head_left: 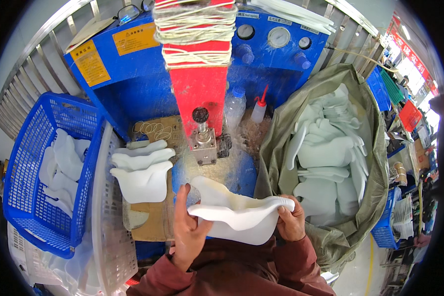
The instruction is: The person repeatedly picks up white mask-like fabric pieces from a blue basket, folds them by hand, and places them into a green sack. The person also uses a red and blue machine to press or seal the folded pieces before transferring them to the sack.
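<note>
A white, curved, moulded foam-like piece [241,228] is in front of my body, with a wavy, thick upper edge. My right hand [292,223] grips its right end, thumb on the near side. My left hand [186,237] is at its left end, index finger stretched upward and thumb against the piece; the other fingers are partly hidden behind it. Just beyond is a red machine column [197,93] with a metal head and black knob [200,115]. Similar white pieces [142,183] stand in a row on cardboard to the left.
A blue basket [22,207] at the left holds several white pieces, beside a white crate [114,261]. An olive sack [377,163] full of them stands right. The blue machine housing [133,93] carries gauges [279,37]; a red-tipped squeeze bottle [258,112] stands under it.
</note>
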